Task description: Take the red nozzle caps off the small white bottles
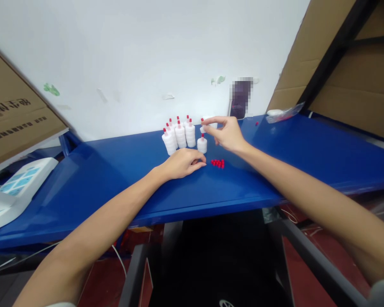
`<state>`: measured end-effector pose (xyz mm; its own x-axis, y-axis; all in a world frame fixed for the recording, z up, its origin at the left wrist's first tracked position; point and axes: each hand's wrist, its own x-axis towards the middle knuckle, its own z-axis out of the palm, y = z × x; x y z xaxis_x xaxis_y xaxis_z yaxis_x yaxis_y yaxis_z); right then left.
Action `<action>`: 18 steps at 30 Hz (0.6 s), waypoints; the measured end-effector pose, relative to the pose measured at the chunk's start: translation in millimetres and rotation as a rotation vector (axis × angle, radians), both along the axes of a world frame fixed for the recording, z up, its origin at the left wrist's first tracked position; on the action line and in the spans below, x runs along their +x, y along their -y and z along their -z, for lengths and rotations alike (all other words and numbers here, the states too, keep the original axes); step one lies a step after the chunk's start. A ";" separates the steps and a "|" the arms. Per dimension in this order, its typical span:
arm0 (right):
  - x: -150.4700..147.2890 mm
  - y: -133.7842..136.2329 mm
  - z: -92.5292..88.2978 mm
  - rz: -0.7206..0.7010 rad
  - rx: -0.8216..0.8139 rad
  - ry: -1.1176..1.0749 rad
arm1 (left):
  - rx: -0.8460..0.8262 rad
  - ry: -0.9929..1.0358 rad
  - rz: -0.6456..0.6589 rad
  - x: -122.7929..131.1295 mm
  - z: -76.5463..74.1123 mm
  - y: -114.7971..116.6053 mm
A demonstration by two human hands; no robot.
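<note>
Nearest, at btm of view, a blk surface w/ a white emblem [226, 303]; beyond it, the front edge of the blue counter [166, 192]. L hand [185, 164] rests on the counter, fingers curled, thumb & index tips close tog.; can't tell if anything's pinched. Just R of its fingertips: small pile of loose red caps [218, 163], lying on the counter. To the far L, a white benchtop device [22, 181] w/ blue panel.

A bit further back, one white nozzle bottle [202, 146] stands upright, red cap on, between the two hands. R hand [205, 124] is raised just behind/above it, thumb & index pinching the red tip [202, 120] of another white bottle, mostly hidden.

To the L, approx. level w/ R hand, a cluster of white bottles [180, 135] stands tog., red-capped, nozzles up. Back R: a stray red cap [257, 123] near a clear plastic bag [288, 114]. A dark upright panel [241, 102], partly pixelated, is by the white wall [147, 55].
</note>
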<state>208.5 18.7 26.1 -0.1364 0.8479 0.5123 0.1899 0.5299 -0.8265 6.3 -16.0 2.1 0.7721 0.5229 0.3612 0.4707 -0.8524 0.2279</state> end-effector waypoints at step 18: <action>-2.8 -7.4 10.8 -0.089 -0.066 -0.009 | 0.003 -0.059 -0.007 -0.1 -3.3 3.1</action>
<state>205.6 26.1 15.3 -0.2085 0.8644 0.4576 0.1364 0.4890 -0.8615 6.3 -19.1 5.4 0.7881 0.5277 0.3169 0.4895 -0.8494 0.1971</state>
